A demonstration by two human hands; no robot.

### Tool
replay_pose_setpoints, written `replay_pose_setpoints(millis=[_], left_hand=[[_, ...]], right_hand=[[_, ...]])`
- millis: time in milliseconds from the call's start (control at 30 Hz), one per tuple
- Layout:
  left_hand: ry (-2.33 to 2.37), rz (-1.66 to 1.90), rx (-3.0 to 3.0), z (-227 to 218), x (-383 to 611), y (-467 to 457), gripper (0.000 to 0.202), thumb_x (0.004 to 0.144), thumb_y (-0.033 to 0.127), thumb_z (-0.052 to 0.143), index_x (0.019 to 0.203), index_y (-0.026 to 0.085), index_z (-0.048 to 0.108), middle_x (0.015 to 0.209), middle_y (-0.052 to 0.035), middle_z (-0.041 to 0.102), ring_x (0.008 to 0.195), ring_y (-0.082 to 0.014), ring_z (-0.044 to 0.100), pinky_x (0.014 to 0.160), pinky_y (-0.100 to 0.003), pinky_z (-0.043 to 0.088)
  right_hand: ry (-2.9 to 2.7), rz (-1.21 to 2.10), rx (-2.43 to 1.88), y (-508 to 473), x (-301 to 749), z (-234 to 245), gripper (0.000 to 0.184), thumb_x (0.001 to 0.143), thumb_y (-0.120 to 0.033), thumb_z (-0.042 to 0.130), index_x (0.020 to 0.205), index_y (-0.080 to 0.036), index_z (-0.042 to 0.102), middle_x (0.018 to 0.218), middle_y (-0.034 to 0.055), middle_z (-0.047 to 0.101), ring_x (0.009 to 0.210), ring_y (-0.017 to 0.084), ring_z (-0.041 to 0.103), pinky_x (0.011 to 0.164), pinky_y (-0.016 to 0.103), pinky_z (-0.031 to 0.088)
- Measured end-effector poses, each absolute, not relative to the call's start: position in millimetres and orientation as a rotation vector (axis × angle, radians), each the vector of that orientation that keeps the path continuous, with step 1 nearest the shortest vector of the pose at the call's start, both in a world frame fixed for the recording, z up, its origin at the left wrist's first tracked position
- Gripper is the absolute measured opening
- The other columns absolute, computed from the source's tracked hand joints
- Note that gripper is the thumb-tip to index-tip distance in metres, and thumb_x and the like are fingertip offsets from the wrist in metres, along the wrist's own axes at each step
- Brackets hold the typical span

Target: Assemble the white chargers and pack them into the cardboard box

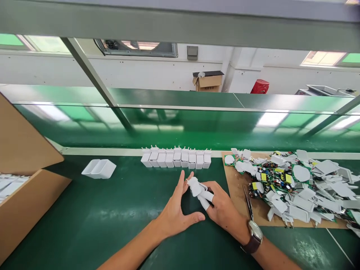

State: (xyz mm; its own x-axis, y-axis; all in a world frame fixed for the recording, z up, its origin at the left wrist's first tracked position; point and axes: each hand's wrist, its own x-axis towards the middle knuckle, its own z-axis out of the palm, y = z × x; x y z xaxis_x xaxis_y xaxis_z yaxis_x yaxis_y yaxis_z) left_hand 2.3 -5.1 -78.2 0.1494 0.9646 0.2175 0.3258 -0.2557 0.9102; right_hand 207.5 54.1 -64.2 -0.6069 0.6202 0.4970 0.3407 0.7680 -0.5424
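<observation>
In the middle of the green bench, my right hand (223, 206) closes on a small white plastic part (193, 185). White coverings that look like finger cots hide its fingertips, so the part's exact shape is hard to make out. My left hand (178, 210) is just left of the part, fingers and thumb spread, with nothing gripped; its fingertips come close to the part, and I cannot tell whether they touch it. Beyond both hands stands a row of white plug adapter housings (177, 159) with pins pointing up. A watch (254, 234) is on my right wrist.
Circuit boards (281, 176) and white plastic pieces (303, 202) lie heaped on a cardboard sheet (233, 180) at right, with tweezers (248, 202) by its near side. Two joined-looking white cases (99, 169) sit at left, near an open carton (33, 202). A metal frame (180, 28) crosses overhead.
</observation>
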Motion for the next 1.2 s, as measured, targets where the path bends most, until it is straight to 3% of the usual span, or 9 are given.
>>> replay_pose_setpoints(millis=[133,233,333,467,667,867,1000,1067,1200], left_hand=[[1.332,1.136,1.792,-83,3,-2,0.132,0.079,0.049,0.086,0.163,0.035,-0.016,0.165,-0.0213,0.036,0.145,-0.0380,0.049,0.114,-0.064,0.044],[1.396,1.283,1.924,-87,3,-2,0.111,0.087,0.040,0.080,0.166,0.034,0.002,0.154,-0.0196,0.051,0.128,-0.0339,0.063,0.101,-0.055,0.057],[1.394,1.444,2.033,-87,5,-3,0.092,0.091,0.037,0.076,0.163,0.030,0.020,0.133,-0.0152,0.065,0.109,-0.0276,0.069,0.091,-0.045,0.061],[1.353,1.547,2.102,-81,7,-5,0.083,0.093,0.038,0.074,0.161,0.027,0.027,0.125,-0.0131,0.068,0.098,-0.0228,0.070,0.085,-0.039,0.062],[1.363,1.550,2.110,-80,5,-5,0.082,0.093,0.041,0.073,0.161,0.027,0.028,0.123,-0.0115,0.070,0.097,-0.0217,0.070,0.083,-0.036,0.062],[1.381,1.502,2.093,-80,3,-5,0.083,0.092,0.040,0.074,0.160,0.028,0.027,0.124,-0.0115,0.069,0.101,-0.0235,0.070,0.087,-0.039,0.061],[1.427,1.344,2.027,-75,-2,-5,0.084,0.085,0.049,0.080,0.152,0.025,0.036,0.132,-0.0158,0.065,0.118,-0.0321,0.067,0.100,-0.051,0.057],[1.446,1.264,1.917,-74,-5,-4,0.072,0.086,0.050,0.078,0.143,0.023,0.044,0.130,-0.0161,0.066,0.119,-0.0328,0.067,0.101,-0.051,0.056],[1.405,1.172,1.775,-73,-6,-2,0.040,0.095,0.039,0.068,0.128,0.024,0.052,0.123,-0.0122,0.070,0.114,-0.0273,0.071,0.100,-0.047,0.058]], right_hand=[[-2.082,0.775,-0.816,53,202,-68,0.035,0.097,-0.016,0.053,0.127,-0.028,0.067,0.119,0.0106,0.069,0.105,0.025,0.067,0.090,0.042,0.060],[-1.719,1.288,-0.951,52,196,-68,0.031,0.098,-0.036,0.059,0.126,-0.026,0.068,0.116,0.0098,0.072,0.099,0.025,0.069,0.087,0.041,0.061],[-1.353,1.796,-0.964,51,192,-67,0.042,0.091,-0.054,0.065,0.118,-0.023,0.071,0.105,0.0081,0.075,0.092,0.027,0.072,0.082,0.043,0.061],[-1.084,2.050,-0.886,47,188,-65,0.047,0.083,-0.062,0.073,0.109,-0.022,0.073,0.099,0.0074,0.077,0.094,0.030,0.073,0.087,0.047,0.059],[-1.037,2.078,-0.884,45,184,-66,0.054,0.077,-0.065,0.077,0.107,-0.020,0.073,0.102,0.0100,0.077,0.105,0.032,0.071,0.092,0.049,0.056],[-1.154,2.024,-0.893,47,185,-67,0.053,0.085,-0.065,0.068,0.113,-0.020,0.069,0.101,0.0098,0.076,0.098,0.030,0.072,0.085,0.047,0.059],[-1.495,1.515,-0.956,45,188,-66,0.033,0.091,-0.047,0.065,0.113,-0.023,0.064,0.105,0.0077,0.071,0.094,0.023,0.069,0.086,0.041,0.059],[-1.682,1.197,-1.014,42,190,-67,0.027,0.088,-0.036,0.069,0.110,-0.023,0.062,0.103,0.0061,0.066,0.089,0.020,0.064,0.084,0.038,0.058],[-1.922,1.002,-1.055,38,195,-72,0.052,0.081,-0.029,0.074,0.129,-0.022,0.053,0.105,0.0058,0.058,0.080,0.018,0.057,0.075,0.037,0.056]])
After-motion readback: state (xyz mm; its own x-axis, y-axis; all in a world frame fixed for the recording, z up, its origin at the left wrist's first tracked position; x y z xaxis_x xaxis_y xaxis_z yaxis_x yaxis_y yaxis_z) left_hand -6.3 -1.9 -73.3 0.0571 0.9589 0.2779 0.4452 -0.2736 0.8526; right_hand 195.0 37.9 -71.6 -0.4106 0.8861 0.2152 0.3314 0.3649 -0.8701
